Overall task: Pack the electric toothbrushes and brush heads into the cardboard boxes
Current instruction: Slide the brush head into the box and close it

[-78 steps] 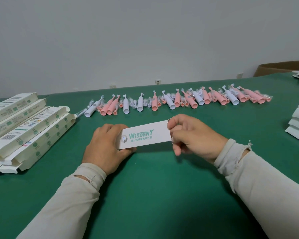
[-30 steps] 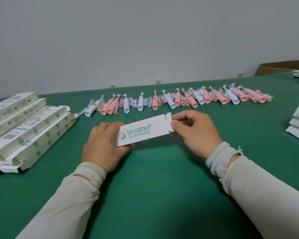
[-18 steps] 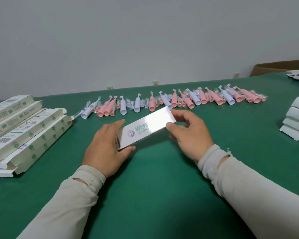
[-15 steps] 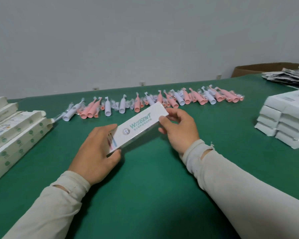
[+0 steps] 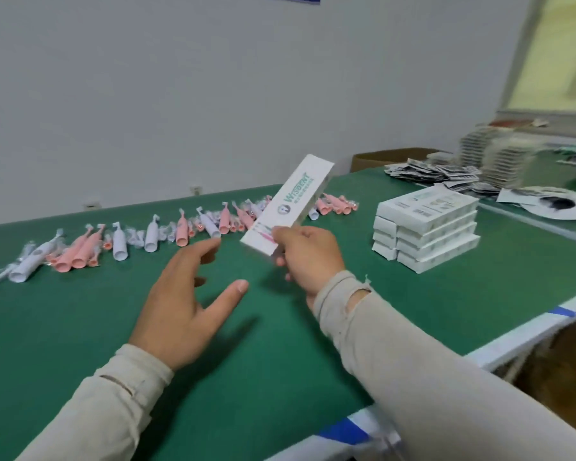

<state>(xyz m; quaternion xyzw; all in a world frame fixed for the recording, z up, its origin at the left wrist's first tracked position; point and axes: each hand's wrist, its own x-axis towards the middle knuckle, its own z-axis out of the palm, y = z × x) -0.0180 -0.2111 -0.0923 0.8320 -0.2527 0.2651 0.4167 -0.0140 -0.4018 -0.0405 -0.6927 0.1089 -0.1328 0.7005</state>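
Note:
A closed white toothbrush box (image 5: 291,202) with green lettering is lifted off the green table (image 5: 80,321), tilted up and to the right. My right hand (image 5: 308,257) grips its lower end. My left hand (image 5: 183,301) hovers above the table with spread fingers and holds nothing. A row of pink and white electric toothbrushes (image 5: 153,232) with bagged brush heads lies along the far side. A stack of closed white boxes (image 5: 426,236) stands at the right.
A brown carton (image 5: 389,158) sits behind the table's far right corner. Dark packets (image 5: 436,173) and stacks of flat items (image 5: 496,158) lie on a second table at the right. The table's right edge (image 5: 526,331) carries blue tape.
My left hand has let go of the box and opened. My right hand has lifted the box and swung it right toward the stack. The view has turned right; the open boxes on the left are out of sight.

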